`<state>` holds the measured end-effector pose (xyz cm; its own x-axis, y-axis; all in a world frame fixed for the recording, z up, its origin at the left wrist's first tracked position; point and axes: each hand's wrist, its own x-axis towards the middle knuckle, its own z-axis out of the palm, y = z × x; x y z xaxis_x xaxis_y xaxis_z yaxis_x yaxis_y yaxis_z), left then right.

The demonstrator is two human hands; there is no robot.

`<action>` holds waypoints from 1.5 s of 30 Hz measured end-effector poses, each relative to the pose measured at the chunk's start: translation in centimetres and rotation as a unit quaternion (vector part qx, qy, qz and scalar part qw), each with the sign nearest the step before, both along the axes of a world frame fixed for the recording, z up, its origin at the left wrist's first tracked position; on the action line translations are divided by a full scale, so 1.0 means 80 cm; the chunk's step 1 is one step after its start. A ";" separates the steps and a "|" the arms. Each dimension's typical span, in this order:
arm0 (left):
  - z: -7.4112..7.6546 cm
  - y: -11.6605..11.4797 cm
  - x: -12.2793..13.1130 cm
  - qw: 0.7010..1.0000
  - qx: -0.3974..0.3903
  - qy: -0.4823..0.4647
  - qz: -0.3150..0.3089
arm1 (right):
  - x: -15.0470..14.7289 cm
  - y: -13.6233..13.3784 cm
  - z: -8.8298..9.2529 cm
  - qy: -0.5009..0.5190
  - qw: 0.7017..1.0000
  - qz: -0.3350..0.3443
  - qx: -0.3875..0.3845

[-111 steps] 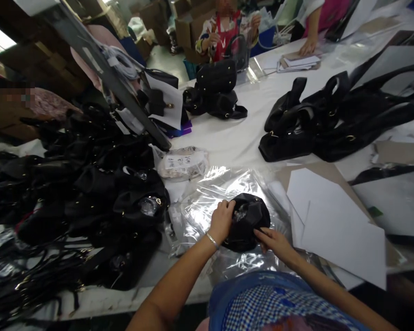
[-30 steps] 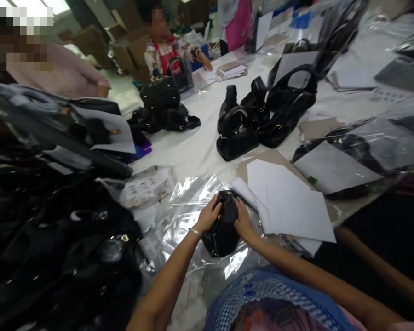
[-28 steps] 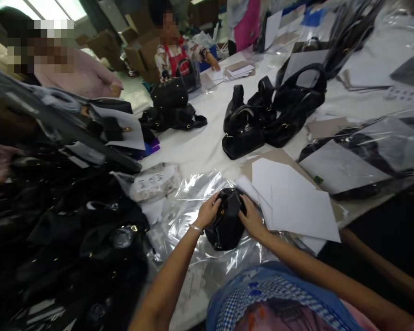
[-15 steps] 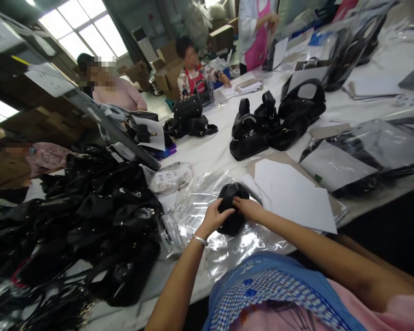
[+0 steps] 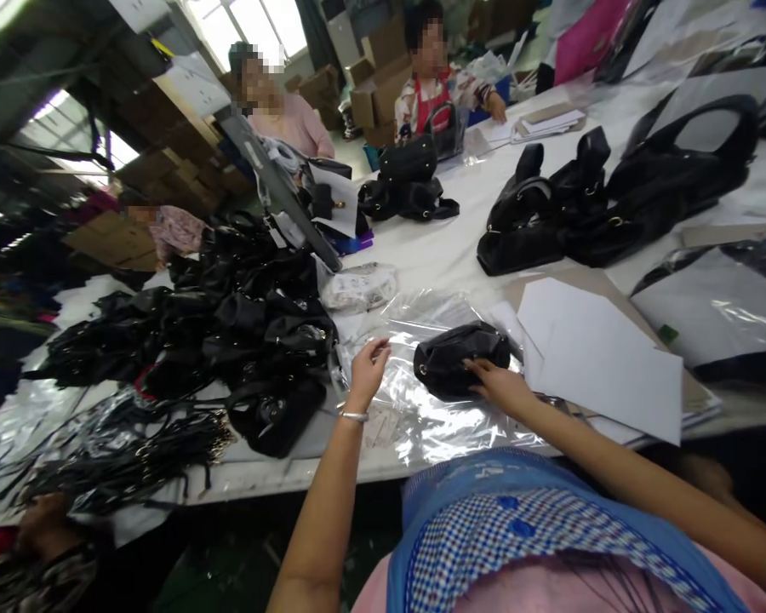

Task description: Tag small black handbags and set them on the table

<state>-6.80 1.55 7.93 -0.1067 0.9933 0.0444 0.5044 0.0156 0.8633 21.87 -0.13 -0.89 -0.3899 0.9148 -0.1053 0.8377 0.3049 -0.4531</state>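
A small black pouch lies on its side on a stack of clear plastic bags at the table's near edge. My right hand rests on the pouch's near side with its fingers stretched flat against it. My left hand, a thin bracelet on its wrist, hovers just left of the pouch over the plastic. Its fingers are loosely apart and nothing shows between them.
A big heap of black bags fills the table's left. White paper sheets lie right of the pouch, with more black handbags beyond. A small filled plastic packet lies behind. Other people sit at the far side.
Both hands were wrapped round the upright pouch. It now lies flat on its side; my left hand has let go and moved left, and my right hand rests on it.
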 end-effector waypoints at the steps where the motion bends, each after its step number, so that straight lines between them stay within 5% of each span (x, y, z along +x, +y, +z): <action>1: -0.017 -0.020 -0.016 0.999 -0.020 0.003 0.033 | 0.005 -0.008 -0.003 0.027 1.000 -0.003 0.006; 6: -0.108 -0.137 -0.071 0.980 -0.127 0.120 0.098 | 0.050 -0.063 -0.009 0.138 0.990 -0.029 0.019; 9: -0.164 -0.184 -0.087 0.965 -0.112 0.215 0.105 | 0.077 -0.096 -0.014 0.150 0.988 -0.043 -0.002; 13: -0.216 -0.203 -0.101 0.958 -0.095 0.263 0.059 | 0.107 -0.114 -0.016 0.129 0.984 -0.111 0.049; 17: -0.231 -0.203 -0.112 0.960 -0.080 0.265 0.045 | 0.143 -0.115 -0.024 0.075 0.965 -0.208 0.141; 21: -0.219 -0.200 -0.111 0.961 -0.076 0.261 0.053 | 0.170 -0.120 -0.046 0.013 0.959 -0.254 0.128; 25: -0.190 -0.196 -0.091 0.958 -0.065 0.265 0.090 | 0.157 -0.126 -0.052 0.107 0.968 -0.200 0.107; 29: -0.164 -0.187 -0.051 0.969 -0.075 0.205 0.115 | 0.108 -0.122 -0.043 0.197 0.962 -0.184 -0.034; 33: -0.147 -0.167 0.001 0.988 -0.120 0.071 0.071 | 0.064 -0.115 -0.045 0.242 0.924 -0.211 -0.206; 39: -0.104 -0.071 0.068 0.998 -0.039 0.038 0.039 | 0.040 -0.097 -0.054 0.236 0.917 -0.251 -0.202; 45: -0.029 0.017 0.116 0.987 0.044 0.033 -0.152 | 0.021 -0.123 -0.042 0.182 0.936 -0.255 -0.162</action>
<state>2.48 2.88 5.63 0.2023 0.9709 0.1283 0.5292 -0.2185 0.8199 23.55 -10.01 -4.23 0.0254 0.9346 -0.3548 0.6082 -0.2961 -0.7365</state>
